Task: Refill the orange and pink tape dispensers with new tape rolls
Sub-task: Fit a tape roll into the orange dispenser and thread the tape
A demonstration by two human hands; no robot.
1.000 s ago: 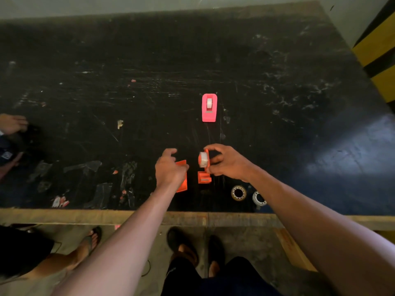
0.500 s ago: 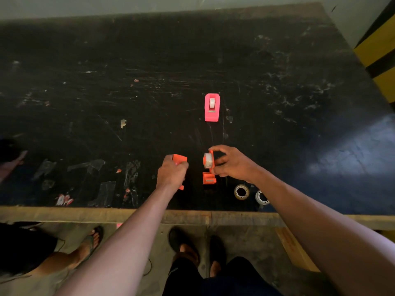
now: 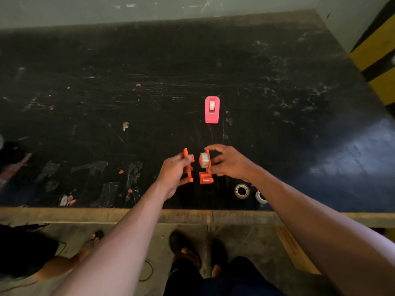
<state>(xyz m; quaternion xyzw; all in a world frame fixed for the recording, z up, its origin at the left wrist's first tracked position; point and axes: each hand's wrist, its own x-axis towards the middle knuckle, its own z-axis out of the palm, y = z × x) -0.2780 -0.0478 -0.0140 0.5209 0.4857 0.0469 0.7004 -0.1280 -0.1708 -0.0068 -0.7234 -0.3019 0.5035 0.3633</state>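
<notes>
Near the tabletop's (image 3: pixel 277 146) near edge my left hand (image 3: pixel 173 174) pinches the orange cover (image 3: pixel 189 167); my right hand (image 3: pixel 229 165) grips the loaded orange dispenser body (image 3: pixel 205 168) just right of it, long axes parallel

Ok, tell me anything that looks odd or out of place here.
The orange dispenser is apart: the left hand holds one half, the right hand the other half, with a roll on it. Clear tape scraps and red bits litter the table's near left. The pink dispenser looks whole.
</notes>
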